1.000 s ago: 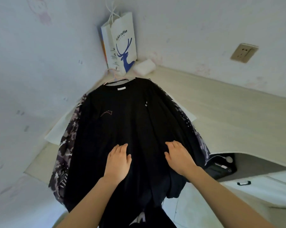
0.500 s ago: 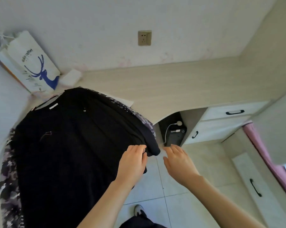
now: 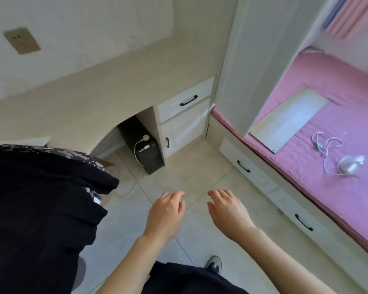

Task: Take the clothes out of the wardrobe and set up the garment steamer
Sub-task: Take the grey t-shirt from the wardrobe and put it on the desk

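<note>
Black clothes [image 3: 41, 209] draped at left, left hand [image 3: 166, 215] and right hand [image 3: 227, 211] released, holding nothing

A second ago both hands lay flat on the black shirt [image 3: 41, 204] spread over the bench [image 3: 77, 107]. Half a second ago the left hand [image 3: 165, 215] was at the shirt's edge and the right hand [image 3: 227, 211] had come off it. Now both hang over the floor [image 3: 189, 172], fingers loose, clear of the shirt. The view has swung right: a pink bed [image 3: 331, 128] has come into sight.
</note>
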